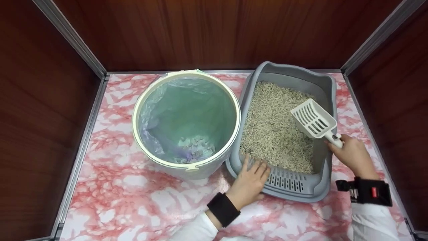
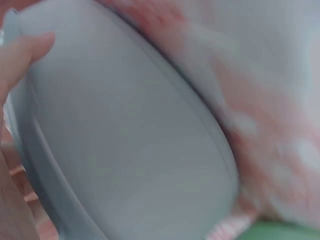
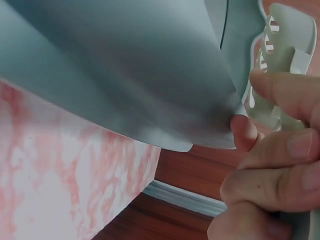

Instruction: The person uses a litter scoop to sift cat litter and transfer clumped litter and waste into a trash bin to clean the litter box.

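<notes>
A grey litter box [image 1: 279,194] holds beige granular litter [image 1: 277,124]. My left hand [image 1: 251,182] grips its front rim: the fingers reach over the inner side, and in the left wrist view the thumb [image 2: 42,46] lies against the outer wall [image 2: 130,120]. A white slotted litter scoop [image 1: 313,117] is above the right side of the litter, its handle held in my right hand [image 1: 354,154] at the box's right rim. In the right wrist view the curled fingers [image 3: 275,190] are close to that rim, with one fingertip seeming to touch it. No litter shows on the scoop.
A round bin [image 1: 136,127] with a pale rim and a clear bag lining stands just left of the box, several small clumps [image 1: 199,147] at its bottom. Both stand on a red-and-white marbled surface [image 1: 133,201]. Dark wood panels [image 1: 207,33] enclose the back and sides.
</notes>
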`<action>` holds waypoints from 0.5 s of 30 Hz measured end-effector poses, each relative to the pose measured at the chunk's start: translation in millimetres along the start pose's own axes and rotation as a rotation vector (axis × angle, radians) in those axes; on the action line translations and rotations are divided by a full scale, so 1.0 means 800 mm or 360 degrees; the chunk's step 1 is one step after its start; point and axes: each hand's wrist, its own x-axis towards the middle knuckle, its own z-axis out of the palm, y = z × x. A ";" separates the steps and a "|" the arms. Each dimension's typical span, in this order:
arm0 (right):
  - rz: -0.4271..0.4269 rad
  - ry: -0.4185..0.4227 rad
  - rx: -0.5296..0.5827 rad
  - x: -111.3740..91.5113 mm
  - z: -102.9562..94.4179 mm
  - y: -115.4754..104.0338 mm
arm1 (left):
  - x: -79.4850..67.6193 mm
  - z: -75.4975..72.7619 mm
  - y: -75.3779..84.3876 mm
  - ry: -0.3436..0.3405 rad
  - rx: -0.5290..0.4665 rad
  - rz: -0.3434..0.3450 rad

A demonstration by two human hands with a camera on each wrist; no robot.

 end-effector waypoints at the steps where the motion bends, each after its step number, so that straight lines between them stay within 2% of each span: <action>1: -0.0006 -0.0013 -0.0008 0.006 -0.002 0.000 | 0.001 0.002 0.007 0.0012 -0.0008 -0.0016; 7: -0.0033 -0.0001 -0.0042 0.035 -0.004 0.008 | 0.013 0.021 0.033 0.0121 -0.0014 -0.0083; 13: 0.0006 -0.0003 -0.0102 0.051 0.004 0.015 | 0.018 0.039 0.034 0.0395 -0.0019 -0.0089; 15: 0.0030 -0.0011 -0.0115 0.053 0.007 0.015 | 0.017 0.042 0.032 0.0451 -0.0020 -0.0072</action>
